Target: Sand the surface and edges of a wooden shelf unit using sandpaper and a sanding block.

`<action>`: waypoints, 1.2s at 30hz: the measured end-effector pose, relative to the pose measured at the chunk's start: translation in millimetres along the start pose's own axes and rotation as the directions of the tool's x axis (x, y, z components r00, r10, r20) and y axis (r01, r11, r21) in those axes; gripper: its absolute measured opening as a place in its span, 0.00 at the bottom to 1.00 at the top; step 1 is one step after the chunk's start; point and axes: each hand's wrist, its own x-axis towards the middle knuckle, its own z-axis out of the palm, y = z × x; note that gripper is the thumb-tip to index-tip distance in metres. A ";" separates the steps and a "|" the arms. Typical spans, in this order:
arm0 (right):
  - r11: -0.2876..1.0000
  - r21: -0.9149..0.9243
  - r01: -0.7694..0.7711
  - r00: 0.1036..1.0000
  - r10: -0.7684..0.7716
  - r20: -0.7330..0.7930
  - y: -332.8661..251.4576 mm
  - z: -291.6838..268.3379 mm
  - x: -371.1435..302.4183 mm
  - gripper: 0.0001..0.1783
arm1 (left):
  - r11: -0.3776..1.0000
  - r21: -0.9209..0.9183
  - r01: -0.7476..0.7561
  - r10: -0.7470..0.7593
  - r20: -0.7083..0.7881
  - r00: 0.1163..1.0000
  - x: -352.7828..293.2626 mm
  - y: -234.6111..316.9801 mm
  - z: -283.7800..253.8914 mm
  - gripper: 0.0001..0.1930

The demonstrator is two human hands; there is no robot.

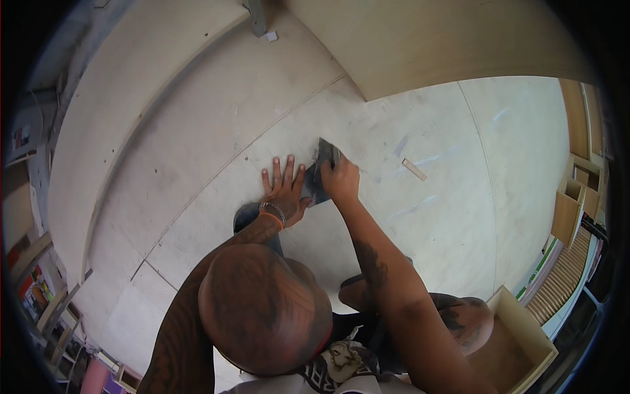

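My left hand (287, 192) lies flat on the pale board floor (446, 236), fingers spread, with a bracelet and an orange band at the wrist. Its thumb rests beside the dark flat blade of a trowel (319, 169). My right hand (341, 177) is closed around that trowel, its fingers hiding most of the grip. The blade lies against the boards, just right of my left hand. Dark smudges show around the blade. Behind my left hand are my dark shoe (245, 215) and my raised, tattooed knee.
A small wood strip (414, 169) lies to the right. A large upright panel (426, 46) stands at the far side, a curved-looking board (98, 151) along the left. An open wooden box (525, 328) sits at the lower right, with stacked slats (564, 279) beyond it.
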 end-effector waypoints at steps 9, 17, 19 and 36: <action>0.992 0.056 -0.117 0.990 0.120 -0.071 22.5 -14.5 -53.9 0.18 | 1.000 0.026 0.012 -0.012 -0.029 1.000 -2.3 -5.7 3.5 0.43; 0.987 0.130 -0.091 0.976 0.114 -0.186 44.1 -15.5 -74.6 0.16 | 0.998 0.067 0.012 -0.004 -0.113 0.994 -3.7 -9.0 16.3 0.45; 0.984 0.065 -0.165 0.983 0.169 -0.070 30.6 -12.7 -51.5 0.14 | 1.000 0.022 -0.005 0.008 -0.145 0.989 -1.3 -4.2 16.8 0.46; 0.517 0.833 -0.196 0.872 0.481 -0.094 63.5 -87.9 -38.8 0.17 | 0.434 -0.802 -0.411 0.023 -0.446 0.895 -7.9 25.6 6.7 0.11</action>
